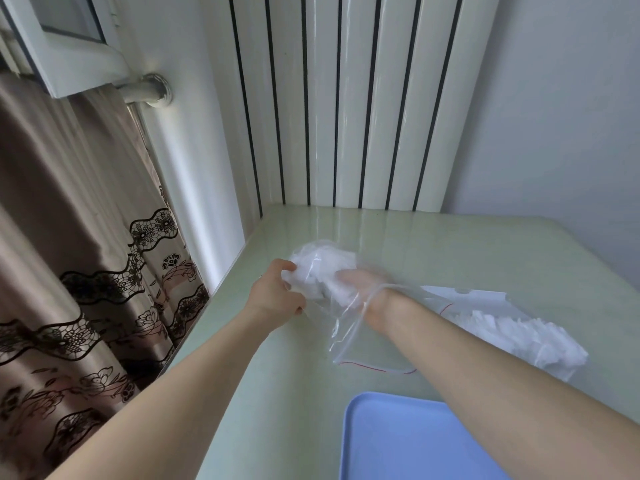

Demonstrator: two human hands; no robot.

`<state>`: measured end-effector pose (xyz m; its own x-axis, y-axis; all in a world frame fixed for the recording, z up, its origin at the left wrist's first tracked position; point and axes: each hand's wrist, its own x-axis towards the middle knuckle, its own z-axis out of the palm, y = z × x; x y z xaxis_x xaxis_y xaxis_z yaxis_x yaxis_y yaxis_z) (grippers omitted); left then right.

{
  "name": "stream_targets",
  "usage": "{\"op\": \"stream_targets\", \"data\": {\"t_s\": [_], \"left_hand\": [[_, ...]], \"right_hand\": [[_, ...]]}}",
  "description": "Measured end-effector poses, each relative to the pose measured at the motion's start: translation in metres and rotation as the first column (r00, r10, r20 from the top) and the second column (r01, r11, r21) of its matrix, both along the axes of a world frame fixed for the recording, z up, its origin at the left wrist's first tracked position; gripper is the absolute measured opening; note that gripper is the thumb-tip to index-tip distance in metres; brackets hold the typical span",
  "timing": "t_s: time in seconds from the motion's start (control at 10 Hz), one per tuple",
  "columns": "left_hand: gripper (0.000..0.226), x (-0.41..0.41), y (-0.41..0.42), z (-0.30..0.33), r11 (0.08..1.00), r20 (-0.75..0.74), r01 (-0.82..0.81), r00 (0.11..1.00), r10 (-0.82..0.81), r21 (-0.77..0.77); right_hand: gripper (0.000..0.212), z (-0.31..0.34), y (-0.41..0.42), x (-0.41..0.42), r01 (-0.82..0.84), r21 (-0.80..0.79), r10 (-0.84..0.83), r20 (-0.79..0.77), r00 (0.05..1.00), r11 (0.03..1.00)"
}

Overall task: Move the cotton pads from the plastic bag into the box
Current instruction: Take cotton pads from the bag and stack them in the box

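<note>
Two clear plastic bags lie on the table. Your left hand (277, 292), at centre frame, pinches the outside of the first plastic bag (343, 306), fingers curled into its film. Your right hand (360, 282) is thrust through the bag's mouth up to the wrist; seen through the film, its fingers reach into the cotton pads (325, 268) bunched at the bag's far end, but whether they have closed on any pads cannot be told. The pads are too crumpled together to count. The bag's red-lined mouth hangs open below your right wrist.

The second bag (512, 334), also holding white cotton pads, lies flat at the right of the frame, partly hidden behind your right forearm.

One blue box (398, 441) sits at the bottom centre, cut off by the lower frame edge, just beneath your right forearm and apart from both bags.

The table (450, 244) is pale green and glossy. A white ribbed radiator (346, 98) stands against its far edge at top centre; a plain white wall fills the upper right. A brown curtain (69, 254) with dark lace trim hangs along the left of the frame, beside the table's left edge, with a white window frame (69, 46) in the upper left.

Bare tabletop shows between the first bag and the radiator, and between that bag and the box.
</note>
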<state>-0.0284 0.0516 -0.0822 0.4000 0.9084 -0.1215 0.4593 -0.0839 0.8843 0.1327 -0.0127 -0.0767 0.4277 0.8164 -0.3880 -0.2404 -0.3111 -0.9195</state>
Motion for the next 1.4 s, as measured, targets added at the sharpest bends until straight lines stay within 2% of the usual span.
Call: {"op": "stream_targets", "data": {"t_s": [0.1, 0.2, 0.3, 0.4, 0.5, 0.6, 0.7, 0.8, 0.9, 1.0, 1.1, 1.2, 1.3, 1.4], "left_hand": [[0.058, 0.002, -0.002, 0.002, 0.999, 0.006, -0.038, 0.999, 0.038, -0.021], [0.057, 0.003, -0.004, 0.004, 0.997, 0.006, -0.073, 0.997, 0.073, -0.032], [0.059, 0.002, -0.005, 0.005, 0.996, -0.017, -0.085, 0.996, 0.084, -0.035], [0.062, 0.003, -0.013, 0.017, 0.997, -0.138, -0.073, 0.988, 0.068, -0.029], [0.058, 0.014, -0.035, 0.043, 0.982, -0.297, -0.062, 0.948, 0.115, 0.181], [0.038, 0.027, -0.073, 0.074, 0.862, -0.104, 0.019, 0.994, 0.039, 0.507], [0.021, 0.039, -0.115, 0.097, 0.844, -0.002, 0.224, 0.967, -0.255, 0.488], [0.028, 0.05, -0.142, 0.107, 0.863, 0.026, 0.464, 0.878, -0.478, 0.197], [0.027, 0.059, -0.156, 0.11, 0.833, 0.13, 0.545, 0.837, -0.532, -0.096], [0.021, 0.062, -0.163, 0.107, 0.82, 0.214, 0.552, 0.828, -0.518, -0.149], [0.022, 0.063, -0.163, 0.102, 0.843, 0.23, 0.531, 0.834, -0.501, -0.087], [0.025, 0.063, -0.164, 0.098, 0.873, 0.139, 0.487, 0.863, -0.487, 0.031], [0.023, 0.065, -0.163, 0.093, 0.891, 0.101, 0.446, 0.886, -0.453, 0.085], [0.022, 0.071, -0.168, 0.091, 0.904, 0.141, 0.42, 0.893, -0.428, 0.083]], "right_hand": [[0.045, 0.0, -0.031, 0.004, -0.053, 0.004, 0.053, -0.025, 0.998, 0.999], [0.01, 0.009, -0.072, -0.002, -0.156, -0.015, 0.156, 0.041, 0.987, 0.988], [0.008, 0.033, -0.119, -0.005, -0.267, -0.008, 0.267, 0.055, 0.962, 0.964], [0.03, 0.053, -0.158, 0.007, -0.334, -0.021, 0.334, 0.089, 0.938, 0.942], [0.01, 0.073, -0.183, 0.022, -0.304, -0.042, 0.307, 0.085, 0.948, 0.952], [0.019, 0.084, -0.201, 0.037, -0.286, 0.025, 0.286, -0.018, 0.958, 0.958], [0.025, 0.093, -0.218, 0.046, -0.236, 0.06, 0.242, -0.126, 0.962, 0.97], [0.016, 0.102, -0.233, 0.049, -0.202, 0.089, 0.216, -0.205, 0.955, 0.975], [0.013, 0.106, -0.242, 0.052, -0.189, 0.123, 0.214, -0.245, 0.946, 0.974], [0.016, 0.104, -0.248, 0.055, -0.208, 0.118, 0.229, -0.203, 0.952, 0.971], [0.025, 0.097, -0.251, 0.058, -0.234, 0.09, 0.244, -0.123, 0.962, 0.968], [0.027, 0.092, -0.253, 0.061, -0.182, 0.082, 0.187, -0.055, 0.981, 0.98], [0.02, 0.09, -0.254, 0.063, -0.091, 0.161, 0.107, -0.097, 0.989, 0.983], [0.019, 0.088, -0.251, 0.057, -0.085, 0.211, 0.114, -0.129, 0.985, 0.974]]}}
